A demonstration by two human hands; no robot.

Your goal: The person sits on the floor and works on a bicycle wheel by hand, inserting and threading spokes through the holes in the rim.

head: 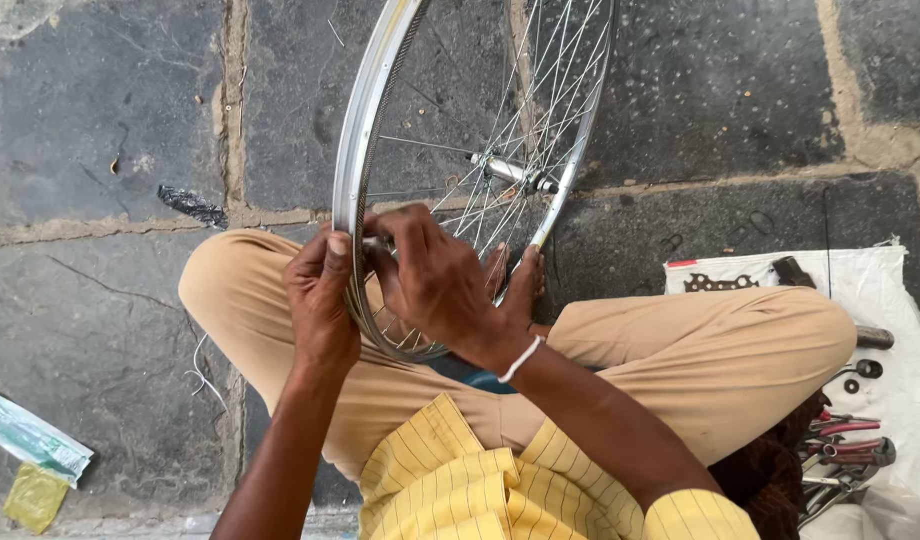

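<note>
Left hand (322, 300) fingers are gripping the bicycle wheel rim (358, 150) from outside; right hand (435, 285) fingers are pinching something small at the rim, unclear what. Wheel is standing upright between both, hub (513, 172) above the fingers.

The round silver bicycle wheel rim (358, 140) is bright polished metal, glossy, with thin shiny wire spokes (540, 90) and a smooth steel hub axle (512, 171). The dark grey stone-slab floor (90, 110) is matt, rough and pitted, with sandy joints. At four o'clock from the rim lies a white woven plastic sack sheet (880, 290), slightly sheeny, bearing dull, worn metal hand tools (845, 450). The tan trousers (720, 350) are soft matt cloth; the yellow striped shirt (460, 480) is light woven cotton-like cloth.
</note>
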